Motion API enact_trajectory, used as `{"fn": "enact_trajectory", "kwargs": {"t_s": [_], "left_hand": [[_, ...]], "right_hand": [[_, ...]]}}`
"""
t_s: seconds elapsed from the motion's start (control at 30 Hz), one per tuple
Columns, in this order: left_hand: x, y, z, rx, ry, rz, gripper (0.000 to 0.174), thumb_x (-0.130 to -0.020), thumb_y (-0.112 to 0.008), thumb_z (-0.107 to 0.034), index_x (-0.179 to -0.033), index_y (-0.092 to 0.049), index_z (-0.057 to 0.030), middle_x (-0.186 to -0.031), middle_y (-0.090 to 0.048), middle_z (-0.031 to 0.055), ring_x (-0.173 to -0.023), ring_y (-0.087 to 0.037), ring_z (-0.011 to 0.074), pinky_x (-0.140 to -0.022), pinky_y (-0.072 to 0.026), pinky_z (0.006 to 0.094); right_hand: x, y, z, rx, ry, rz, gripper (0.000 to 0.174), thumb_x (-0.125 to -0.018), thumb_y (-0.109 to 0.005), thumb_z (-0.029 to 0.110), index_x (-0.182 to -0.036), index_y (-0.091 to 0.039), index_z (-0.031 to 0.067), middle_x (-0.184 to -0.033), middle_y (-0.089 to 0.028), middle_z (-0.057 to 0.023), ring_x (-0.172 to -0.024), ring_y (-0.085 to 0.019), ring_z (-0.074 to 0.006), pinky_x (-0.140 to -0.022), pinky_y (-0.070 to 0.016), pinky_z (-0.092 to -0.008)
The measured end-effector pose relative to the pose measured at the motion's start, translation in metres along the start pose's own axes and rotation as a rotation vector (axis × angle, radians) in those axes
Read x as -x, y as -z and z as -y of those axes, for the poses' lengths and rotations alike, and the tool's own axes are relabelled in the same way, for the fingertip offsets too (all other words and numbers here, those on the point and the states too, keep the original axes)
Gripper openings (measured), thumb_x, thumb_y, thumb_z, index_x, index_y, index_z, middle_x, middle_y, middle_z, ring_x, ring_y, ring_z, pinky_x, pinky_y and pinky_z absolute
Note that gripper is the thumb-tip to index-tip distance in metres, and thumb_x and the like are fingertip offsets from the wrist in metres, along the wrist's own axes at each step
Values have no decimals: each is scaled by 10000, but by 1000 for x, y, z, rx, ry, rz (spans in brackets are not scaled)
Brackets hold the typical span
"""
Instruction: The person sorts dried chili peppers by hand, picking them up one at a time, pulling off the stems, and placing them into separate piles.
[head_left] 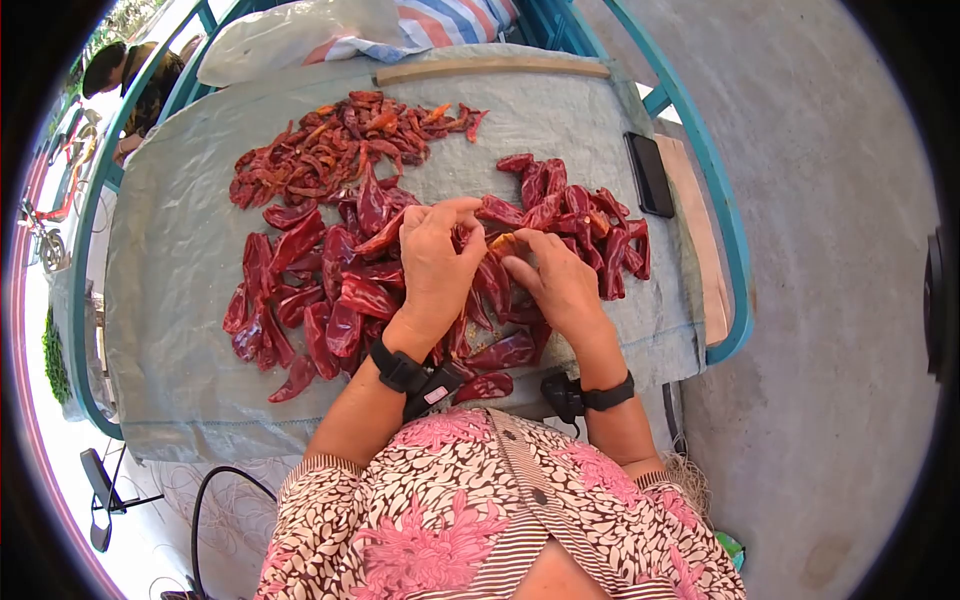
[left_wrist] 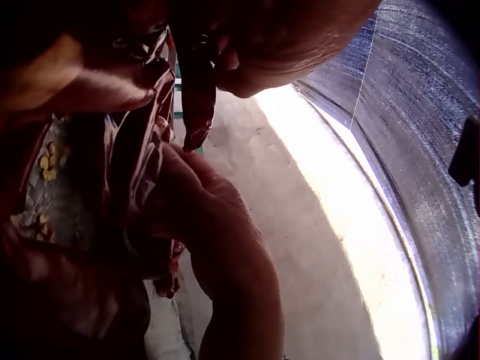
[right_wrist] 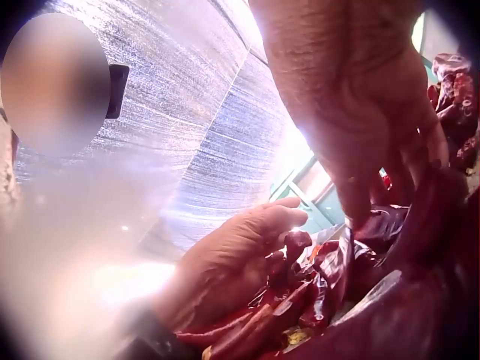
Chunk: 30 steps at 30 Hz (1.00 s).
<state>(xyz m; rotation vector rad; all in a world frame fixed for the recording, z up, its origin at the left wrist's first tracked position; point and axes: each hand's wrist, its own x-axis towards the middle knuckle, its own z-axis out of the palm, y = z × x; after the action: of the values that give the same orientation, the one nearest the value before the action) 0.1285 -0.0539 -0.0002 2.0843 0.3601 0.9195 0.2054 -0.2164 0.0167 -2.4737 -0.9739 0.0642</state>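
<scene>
Over the middle of the red pepper heap, the left hand (head_left: pixel 437 262) pinches a dark red pepper (head_left: pixel 461 236) between thumb and fingers. That pepper (left_wrist: pixel 199 94) hangs from the fingers in the left wrist view. Close beside it, the right hand (head_left: pixel 562 285) has its thumb and bent fingers around a red pepper with an orange patch (head_left: pixel 503 244). Larger glossy peppers (head_left: pixel 366 296) lie left of and below the hands; others (head_left: pixel 577 206) lie to the right. In the right wrist view, the right hand (right_wrist: pixel 352 97) reaches down among peppers, partly hiding them.
Small, shrivelled peppers (head_left: pixel 340 145) form a pile at the back left of the sheet (head_left: pixel 170 300). A phone (head_left: pixel 650 175) lies by the right edge, inside a teal rail (head_left: pixel 735 270). Along the back are a wooden strip (head_left: pixel 490 67) and plastic bags (head_left: pixel 300 38). Someone (head_left: pixel 150 85) is at upper left.
</scene>
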Motion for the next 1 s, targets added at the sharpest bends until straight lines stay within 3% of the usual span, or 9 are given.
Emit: {"fn": "enact_trajectory", "kwargs": {"t_s": [0.1, 0.27, 0.37, 0.5, 0.63, 0.73, 0.83, 0.93, 1.0], "left_hand": [[0, 0, -1, -46, -17, -54, 300, -812, -688, 24, -1098, -694, -63, -931, -698, 32, -928, -548, 235, -880, -445, 358], [3, -3, 7, -131, -30, 74, 318, -782, -628, 32, -1075, -688, -76, -997, -696, 56, -1016, -568, 295, -911, -426, 421], [5, -1, 6, -214, -49, 137, 359, -759, -611, 37, -1087, -689, -86, -1064, -685, 65, -1079, -556, 305, -931, -417, 438], [9, -3, 9, -325, -109, 185, 401, -742, -623, 34, -1113, -687, -103, -1162, -656, 68, -1148, -530, 307, -953, -403, 449], [11, -3, 12, -353, -176, 203, 345, -737, -643, 13, -1057, -675, -112, -1114, -639, 58, -1136, -529, 298, -949, -396, 444], [10, -1, 9, -359, -140, 246, 267, -732, -642, 13, -969, -651, -111, -1037, -621, 61, -1102, -529, 299, -928, -396, 440], [8, 1, 7, -317, -118, 236, 223, -721, -624, 33, -903, -624, -95, -964, -603, 74, -1048, -529, 310, -899, -399, 441], [5, 0, 8, -293, -124, 189, 183, -718, -634, 27, -861, -617, -86, -883, -597, 74, -977, -540, 314, -851, -409, 437], [3, 2, 6, -284, -123, 176, 168, -720, -635, 28, -848, -617, -79, -844, -596, 73, -939, -545, 317, -824, -416, 432]], "right_hand": [[-1, -1, -1, 20, -17, 35, 418, -860, -726, 225, -1250, -616, 124, -1018, -675, -86, -978, -679, -298, -820, -530, -398], [-5, 8, 5, -115, -71, 39, 390, -824, -739, 142, -1202, -656, 103, -1004, -671, -87, -914, -675, -248, -801, -538, -359], [-10, 13, -5, -197, -43, -131, 340, -843, -712, 170, -1178, -665, 136, -1065, -665, -89, -950, -676, -297, -816, -539, -413], [-19, 24, -8, -184, -139, -325, 360, -874, -715, 161, -1218, -645, 82, -1099, -663, -101, -959, -677, -290, -830, -532, -394], [-19, 18, -22, -156, -47, -400, 361, -887, -726, 177, -1220, -643, 63, -1117, -639, -107, -919, -674, -253, -810, -531, -380], [-19, 26, -11, -172, -164, -504, 386, -885, -732, 179, -1241, -636, 65, -1092, -657, -100, -887, -666, -221, -805, -533, -362], [-16, 29, -12, -349, -113, -356, 427, -883, -736, 183, -1277, -615, 73, -1062, -663, -94, -832, -647, -204, -790, -537, -345], [-4, 31, 3, -483, -65, 71, 487, -862, -748, 177, -1312, -587, 81, -1067, -663, -100, -886, -641, -251, -829, -529, -376], [0, 16, 0, -347, 67, 111, 514, -845, -752, 169, -1321, -575, 88, -1054, -663, -106, -951, -629, -283, -874, -511, -402]]}}
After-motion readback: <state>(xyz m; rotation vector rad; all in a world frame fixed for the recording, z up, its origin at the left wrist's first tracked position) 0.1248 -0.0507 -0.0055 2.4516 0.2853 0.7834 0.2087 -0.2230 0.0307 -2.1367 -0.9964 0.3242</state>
